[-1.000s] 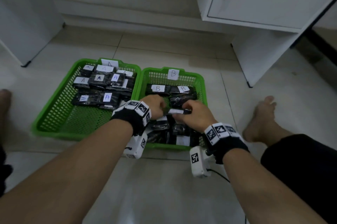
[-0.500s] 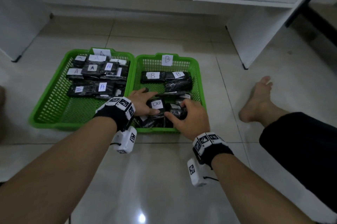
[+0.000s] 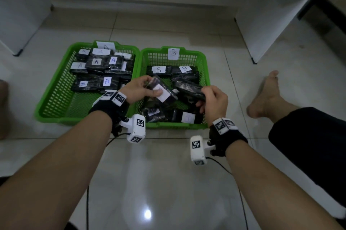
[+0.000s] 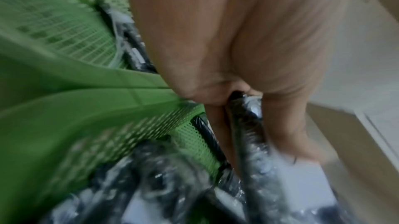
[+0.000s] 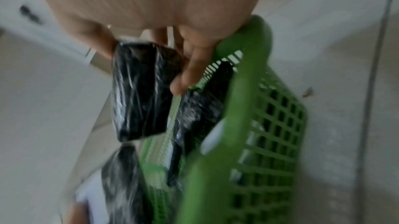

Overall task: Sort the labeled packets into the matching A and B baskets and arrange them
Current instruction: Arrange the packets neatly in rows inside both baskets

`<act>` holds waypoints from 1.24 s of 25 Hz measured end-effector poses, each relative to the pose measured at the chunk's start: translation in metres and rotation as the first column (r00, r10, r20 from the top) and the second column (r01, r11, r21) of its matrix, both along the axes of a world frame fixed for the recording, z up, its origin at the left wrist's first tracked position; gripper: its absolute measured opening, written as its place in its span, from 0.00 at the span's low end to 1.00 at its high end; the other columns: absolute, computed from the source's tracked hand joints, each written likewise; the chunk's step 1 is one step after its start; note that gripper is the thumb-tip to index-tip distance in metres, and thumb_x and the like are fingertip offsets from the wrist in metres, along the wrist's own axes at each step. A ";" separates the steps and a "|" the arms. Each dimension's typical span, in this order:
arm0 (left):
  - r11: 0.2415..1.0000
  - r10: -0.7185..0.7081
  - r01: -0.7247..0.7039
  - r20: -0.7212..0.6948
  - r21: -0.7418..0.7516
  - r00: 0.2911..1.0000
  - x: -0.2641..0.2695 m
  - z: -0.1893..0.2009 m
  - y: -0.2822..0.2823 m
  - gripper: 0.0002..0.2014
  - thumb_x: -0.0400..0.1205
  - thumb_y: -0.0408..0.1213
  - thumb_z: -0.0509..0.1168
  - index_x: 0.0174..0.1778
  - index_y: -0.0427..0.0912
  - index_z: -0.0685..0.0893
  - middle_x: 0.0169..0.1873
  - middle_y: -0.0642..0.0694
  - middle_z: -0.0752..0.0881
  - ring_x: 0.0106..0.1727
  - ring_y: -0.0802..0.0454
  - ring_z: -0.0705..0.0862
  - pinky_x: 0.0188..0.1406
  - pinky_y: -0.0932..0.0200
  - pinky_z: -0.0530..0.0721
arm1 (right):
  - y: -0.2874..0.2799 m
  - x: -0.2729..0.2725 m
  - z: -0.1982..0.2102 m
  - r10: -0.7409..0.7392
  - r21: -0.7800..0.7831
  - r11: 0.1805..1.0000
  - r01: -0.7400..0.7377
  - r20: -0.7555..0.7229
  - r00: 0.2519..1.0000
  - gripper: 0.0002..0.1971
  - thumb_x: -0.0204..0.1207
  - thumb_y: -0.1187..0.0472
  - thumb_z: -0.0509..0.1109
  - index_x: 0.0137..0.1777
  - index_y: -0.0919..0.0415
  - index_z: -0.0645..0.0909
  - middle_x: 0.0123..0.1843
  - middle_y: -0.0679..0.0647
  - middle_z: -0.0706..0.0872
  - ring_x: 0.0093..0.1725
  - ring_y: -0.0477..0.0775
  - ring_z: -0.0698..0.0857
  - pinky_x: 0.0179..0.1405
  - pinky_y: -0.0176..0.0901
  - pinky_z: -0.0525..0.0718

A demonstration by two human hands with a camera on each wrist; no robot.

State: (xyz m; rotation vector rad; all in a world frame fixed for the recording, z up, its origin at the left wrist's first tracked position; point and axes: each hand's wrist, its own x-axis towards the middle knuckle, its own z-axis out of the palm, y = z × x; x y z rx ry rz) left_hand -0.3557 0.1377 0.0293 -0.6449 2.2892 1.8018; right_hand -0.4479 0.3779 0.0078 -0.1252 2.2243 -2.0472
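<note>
Two green baskets sit side by side on the floor. The A basket (image 3: 56, 96) on the left holds several black wrapped packets with white A labels. The B basket (image 3: 203, 64) on the right holds several B packets. My left hand (image 3: 139, 89) grips a black packet (image 3: 163, 90) with a white label, lifted over the B basket; the left wrist view shows the same left-hand packet (image 4: 248, 125) edge-on. My right hand (image 3: 213, 99) grips another black packet (image 3: 189, 89) by its end, label hidden. In the right wrist view this right-hand packet (image 5: 140, 91) sits between thumb and fingers.
A white desk panel (image 3: 262, 29) and cabinet stand behind and right of the baskets. Another white panel (image 3: 18, 10) stands at the far left. My bare foot (image 3: 265, 94) and dark-clad leg (image 3: 309, 145) lie right of the B basket. Tiled floor (image 3: 159, 183) stretches in front.
Both hands have risen from the pile in the B basket, each lifting a packet. The view has tilted down and drawn closer.
</note>
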 end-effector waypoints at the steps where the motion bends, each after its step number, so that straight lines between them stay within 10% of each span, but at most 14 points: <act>1: 0.991 0.081 -0.077 -0.029 0.109 0.996 0.001 0.001 -0.003 0.33 0.68 0.55 0.80 0.64 0.42 0.82 0.59 0.42 0.89 0.63 0.42 0.85 0.70 0.45 0.77 | 0.001 -0.007 0.007 0.012 -0.124 0.992 0.005 0.138 0.990 0.06 0.74 0.64 0.70 0.43 0.64 0.88 0.35 0.61 0.88 0.29 0.56 0.87 0.25 0.45 0.82; 5: 0.783 0.460 -0.382 -0.045 0.491 0.887 0.004 -0.001 -0.014 0.24 0.84 0.39 0.67 0.72 0.28 0.75 0.67 0.33 0.84 0.61 0.41 0.88 0.66 0.48 0.84 | 0.007 -0.028 0.015 0.301 -0.407 0.903 -0.135 0.377 0.876 0.22 0.72 0.82 0.64 0.63 0.68 0.85 0.57 0.63 0.91 0.52 0.60 0.91 0.47 0.50 0.90; 9: 0.684 0.486 -0.357 -0.032 0.636 0.873 0.007 0.006 -0.006 0.16 0.89 0.37 0.59 0.69 0.31 0.76 0.63 0.36 0.88 0.59 0.36 0.89 0.55 0.51 0.87 | 0.007 -0.027 0.008 0.384 -0.343 0.906 -0.250 0.414 0.825 0.33 0.68 0.89 0.61 0.67 0.61 0.86 0.65 0.64 0.88 0.66 0.70 0.85 0.72 0.68 0.80; 15: 0.512 0.622 -0.396 -0.012 0.762 0.783 -0.002 0.011 -0.023 0.23 0.85 0.29 0.63 0.76 0.30 0.69 0.69 0.30 0.79 0.61 0.30 0.87 0.55 0.46 0.90 | -0.006 -0.037 0.028 0.298 -0.269 0.941 -0.204 0.378 0.877 0.38 0.65 0.90 0.64 0.70 0.58 0.84 0.64 0.61 0.87 0.60 0.66 0.89 0.46 0.51 0.92; 19: 0.524 0.672 -0.469 -0.007 0.711 0.741 -0.012 0.010 -0.027 0.17 0.87 0.32 0.61 0.70 0.28 0.74 0.63 0.31 0.86 0.58 0.32 0.89 0.58 0.43 0.88 | -0.036 -0.064 0.051 0.206 0.102 0.969 -0.225 0.169 0.964 0.38 0.61 0.86 0.72 0.69 0.54 0.85 0.62 0.51 0.85 0.59 0.53 0.86 0.44 0.39 0.90; 25: 0.414 0.664 -0.436 0.063 0.799 0.745 -0.009 -0.010 -0.035 0.19 0.91 0.38 0.54 0.75 0.35 0.71 0.64 0.32 0.86 0.62 0.35 0.88 0.60 0.47 0.88 | -0.095 -0.074 0.025 0.495 0.511 0.709 -0.486 0.130 0.859 0.36 0.62 0.80 0.76 0.68 0.50 0.87 0.63 0.45 0.86 0.58 0.47 0.84 0.38 0.24 0.81; 31: 0.429 0.645 -0.424 0.058 0.797 0.762 -0.013 -0.012 -0.034 0.19 0.91 0.38 0.52 0.76 0.35 0.72 0.63 0.34 0.87 0.63 0.38 0.87 0.66 0.48 0.83 | -0.131 -0.071 0.005 0.644 0.790 0.455 -0.410 0.026 0.765 0.31 0.65 0.67 0.78 0.71 0.55 0.82 0.66 0.55 0.86 0.64 0.58 0.85 0.65 0.51 0.85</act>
